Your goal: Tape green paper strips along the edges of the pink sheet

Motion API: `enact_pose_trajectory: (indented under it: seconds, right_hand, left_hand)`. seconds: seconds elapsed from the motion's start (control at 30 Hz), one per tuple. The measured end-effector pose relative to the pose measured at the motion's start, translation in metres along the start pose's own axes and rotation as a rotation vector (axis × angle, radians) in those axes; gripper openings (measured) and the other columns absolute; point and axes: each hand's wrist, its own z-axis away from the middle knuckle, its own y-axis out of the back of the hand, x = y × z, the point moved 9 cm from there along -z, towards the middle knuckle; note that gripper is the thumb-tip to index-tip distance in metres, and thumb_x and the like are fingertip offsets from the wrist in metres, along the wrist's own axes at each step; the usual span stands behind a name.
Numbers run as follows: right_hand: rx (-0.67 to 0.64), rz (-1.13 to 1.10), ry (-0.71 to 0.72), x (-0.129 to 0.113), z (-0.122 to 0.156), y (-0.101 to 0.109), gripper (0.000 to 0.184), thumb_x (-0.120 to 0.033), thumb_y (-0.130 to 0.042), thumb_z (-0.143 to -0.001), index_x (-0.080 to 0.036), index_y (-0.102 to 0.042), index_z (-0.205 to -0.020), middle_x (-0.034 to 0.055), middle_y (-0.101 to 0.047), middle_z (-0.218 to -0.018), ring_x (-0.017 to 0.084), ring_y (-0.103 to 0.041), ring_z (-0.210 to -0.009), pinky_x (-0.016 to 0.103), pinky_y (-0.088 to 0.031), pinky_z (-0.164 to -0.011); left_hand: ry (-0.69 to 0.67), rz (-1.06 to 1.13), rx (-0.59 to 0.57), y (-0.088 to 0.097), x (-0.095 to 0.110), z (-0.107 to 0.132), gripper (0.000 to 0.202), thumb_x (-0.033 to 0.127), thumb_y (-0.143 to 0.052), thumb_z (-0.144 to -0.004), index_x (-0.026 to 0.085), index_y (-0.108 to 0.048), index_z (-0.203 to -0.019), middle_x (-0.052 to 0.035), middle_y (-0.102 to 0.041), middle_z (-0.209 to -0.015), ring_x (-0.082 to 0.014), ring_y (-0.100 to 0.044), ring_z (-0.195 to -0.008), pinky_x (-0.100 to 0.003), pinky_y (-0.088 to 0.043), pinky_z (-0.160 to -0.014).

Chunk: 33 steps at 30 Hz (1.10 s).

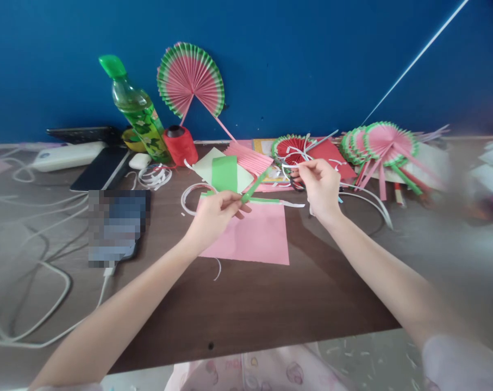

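Home craft corner: a desk (238, 309) against a blue wall (331, 54).
Right of the green drink bottle (139, 114): a red thread spool (180, 144) and pleated paper fans (191, 76); in front of it, a charging phone (118, 225) and loose cables (46, 270).

— Wall condition?
— I see one wall (311, 54) at the back, deep blue, plain and evenly lit. A thin white line (417, 57) slants across its upper right.
— Furniture, floor?
— I note a dark brown wood-grain table (250, 304) set against that wall. Pale speckled floor (372, 353) shows below its near edge.
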Motion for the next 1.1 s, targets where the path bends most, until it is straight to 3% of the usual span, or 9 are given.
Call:
enact_pose_trajectory:
  seconds: [0.13, 0.23, 0.4, 0.53, 0.6, 0.73, 0.8, 0.93, 1.1]
  right_hand:
    - [-0.052, 0.012, -0.110, 0.016, -0.002, -0.005, 0.014, -0.028, -0.054, -0.079, -0.019, -0.057, -0.068, -0.0004, -0.061, -0.060, 0.015, -0.062, -0.059, 0.030, -0.050, -0.059]
    - [-0.098, 0.174, -0.064, 0.012, 0.000, -0.008, 0.024, -0.035, -0.057, -0.078, -0.018, -0.056, -0.062, -0.0002, -0.058, -0.056, 0.015, -0.058, -0.058, 0.030, -0.048, -0.061]
    - [-0.107, 0.204, 0.047, 0.000, 0.004, -0.013, 0.009, -0.023, -0.061, -0.072, -0.018, -0.061, -0.080, 0.0048, -0.065, -0.089, 0.016, -0.061, -0.075, 0.028, -0.047, -0.063]
    - [-0.169, 0.195, 0.056, -0.010, 0.015, -0.023, 0.011, -0.021, -0.053, -0.079, -0.018, -0.064, -0.080, 0.0046, -0.065, -0.087, 0.015, -0.059, -0.077, 0.028, -0.045, -0.066]
    - [-0.258, 0.115, -0.005, -0.013, 0.025, -0.033, 0.015, -0.023, -0.051, -0.081, -0.019, -0.065, -0.078, 0.0036, -0.065, -0.083, 0.015, -0.059, -0.075, 0.029, -0.045, -0.067]
    - [-0.629, -0.094, -0.118, -0.023, 0.061, -0.073, 0.018, -0.034, -0.057, -0.080, -0.020, -0.068, -0.086, 0.0030, -0.067, -0.086, 0.014, -0.060, -0.073, 0.029, -0.047, -0.066]
    - [-0.689, -0.158, -0.134, -0.029, 0.075, -0.083, 0.018, -0.034, -0.062, -0.077, -0.022, -0.068, -0.090, 0.0024, -0.065, -0.087, 0.014, -0.060, -0.075, 0.029, -0.048, -0.067]
    - [-0.560, -0.218, -0.134, -0.031, 0.083, -0.079, 0.014, -0.033, -0.067, -0.073, -0.022, -0.069, -0.082, 0.0013, -0.059, -0.085, 0.011, -0.057, -0.067, 0.028, -0.047, -0.060]
    - [-0.496, -0.260, -0.168, -0.028, 0.082, -0.075, 0.010, -0.027, -0.068, -0.071, -0.020, -0.063, -0.067, -0.0014, -0.055, -0.072, 0.010, -0.054, -0.064, 0.026, -0.044, -0.058]
  left_hand:
    - [0.036, 0.113, 0.023, 0.003, -0.007, -0.002, 0.013, 0.024, -0.049, -0.084, 0.015, -0.058, -0.089, -0.0048, -0.072, -0.081, -0.0116, -0.064, -0.059, -0.025, -0.050, -0.060]
    - [0.080, 0.213, 0.014, 0.003, -0.013, -0.003, 0.016, 0.027, -0.050, -0.085, 0.016, -0.056, -0.094, -0.0049, -0.072, -0.080, -0.0111, -0.063, -0.056, -0.024, -0.048, -0.056]
    - [0.116, 0.386, 0.000, 0.001, -0.017, -0.004, 0.020, 0.028, -0.053, -0.085, 0.015, -0.053, -0.100, -0.0056, -0.072, -0.077, -0.0125, -0.065, -0.058, -0.025, -0.050, -0.057]
    - [0.080, 0.423, -0.018, -0.002, -0.012, -0.004, 0.025, 0.029, -0.053, -0.085, 0.014, -0.051, -0.105, -0.0034, -0.070, -0.070, -0.0119, -0.064, -0.055, -0.025, -0.050, -0.056]
    - [0.048, 0.415, -0.029, -0.004, -0.008, -0.003, 0.028, 0.030, -0.052, -0.085, 0.014, -0.049, -0.108, -0.0018, -0.069, -0.066, -0.0115, -0.063, -0.053, -0.025, -0.050, -0.056]
    - [-0.001, 0.342, -0.049, -0.011, -0.001, 0.002, 0.033, 0.034, -0.051, -0.087, 0.016, -0.048, -0.114, 0.0004, -0.067, -0.063, -0.0117, -0.063, -0.053, -0.023, -0.048, -0.052]
    - [-0.025, 0.280, -0.058, -0.014, 0.001, 0.004, 0.034, 0.034, -0.050, -0.087, 0.017, -0.049, -0.117, 0.0023, -0.064, -0.058, -0.0114, -0.062, -0.051, -0.021, -0.046, -0.049]
    - [-0.061, 0.218, -0.076, -0.020, 0.007, 0.007, 0.031, 0.030, -0.047, -0.089, 0.016, -0.052, -0.116, 0.0038, -0.060, -0.053, -0.0107, -0.061, -0.049, -0.021, -0.044, -0.048]
    - [-0.055, 0.182, -0.099, -0.023, 0.007, 0.009, 0.032, 0.031, -0.047, -0.088, 0.016, -0.053, -0.116, -0.0003, -0.066, -0.068, -0.0118, -0.064, -0.056, -0.023, -0.047, -0.054]
